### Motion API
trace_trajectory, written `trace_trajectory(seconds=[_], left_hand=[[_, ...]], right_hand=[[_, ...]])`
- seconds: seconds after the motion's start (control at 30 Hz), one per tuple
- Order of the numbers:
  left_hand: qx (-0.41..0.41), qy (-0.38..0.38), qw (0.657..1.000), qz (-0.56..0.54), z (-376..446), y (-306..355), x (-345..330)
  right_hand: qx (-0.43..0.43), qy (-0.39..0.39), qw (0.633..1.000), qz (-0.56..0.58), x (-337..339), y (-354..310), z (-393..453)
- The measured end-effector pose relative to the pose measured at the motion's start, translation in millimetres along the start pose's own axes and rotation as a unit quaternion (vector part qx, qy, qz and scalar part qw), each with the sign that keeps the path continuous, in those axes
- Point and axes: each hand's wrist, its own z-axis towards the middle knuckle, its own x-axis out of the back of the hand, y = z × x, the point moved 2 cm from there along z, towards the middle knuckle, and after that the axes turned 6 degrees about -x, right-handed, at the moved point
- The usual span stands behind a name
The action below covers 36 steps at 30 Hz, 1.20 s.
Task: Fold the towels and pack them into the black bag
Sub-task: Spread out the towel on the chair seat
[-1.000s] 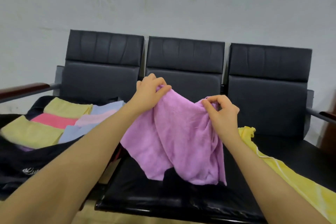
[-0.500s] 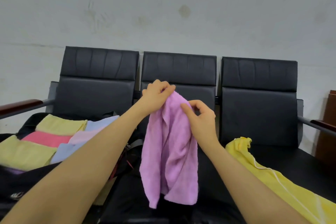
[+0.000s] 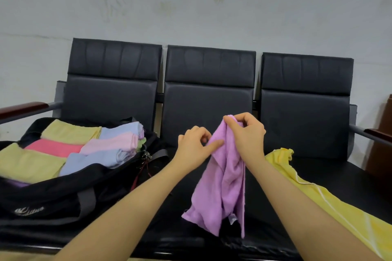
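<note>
Several folded towels [image 3: 70, 148] already sit in the black bag [image 3: 63, 193] on my left, while my right hand [image 3: 247, 133] pinches the purple towel [image 3: 222, 186] aloft, left hand [image 3: 194, 146] fingering its edge, yellow towel [image 3: 318, 197] waiting.

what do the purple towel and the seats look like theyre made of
Purple towel: soft matte cloth, probably microfibre or terry; it hangs limp in folds with a fuzzy surface. Seats: smooth black leather or faux leather, which one is unclear; slight sheen, stitched padded panels.
</note>
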Motion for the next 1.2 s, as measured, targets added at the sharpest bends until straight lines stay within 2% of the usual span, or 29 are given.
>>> trace_trajectory(seconds=[0.13, 0.3, 0.57, 0.67, 0.8, 0.87, 1.0, 1.1, 1.2], left_hand=[[0.024, -0.028, 0.996, -0.076, 6, -2, -1], [0.026, -0.037, 0.999, -0.027, 21, -2, 17], [0.027, 0.045, 0.999, -0.009, 59, -2, 54], [0.072, 0.111, 0.989, -0.064, 67, -2, 68], [0.126, 0.205, 0.960, -0.145, 80, -7, 87], [0.138, 0.225, 0.948, -0.176, 89, -7, 96], [0.138, 0.185, 0.953, -0.197, 100, 1, 108], [0.117, 0.137, 0.972, -0.152, 104, 6, 110], [0.091, 0.132, 0.981, -0.107, 104, 6, 110]], right_hand=[[-0.008, 0.005, 1.000, -0.015, 9, 4, 5], [-0.021, 0.004, 0.998, -0.054, 21, 17, 9], [-0.052, 0.009, 0.998, 0.019, 46, 10, 19], [-0.038, 0.027, 0.999, 0.013, 53, 3, 26], [-0.013, 0.083, 0.996, -0.008, 60, -16, 37], [0.002, 0.094, 0.995, -0.015, 66, -25, 43], [-0.002, 0.117, 0.993, 0.006, 80, -38, 54], [-0.026, 0.136, 0.990, 0.016, 90, -38, 59], [-0.030, 0.127, 0.991, 0.006, 97, -34, 60]])
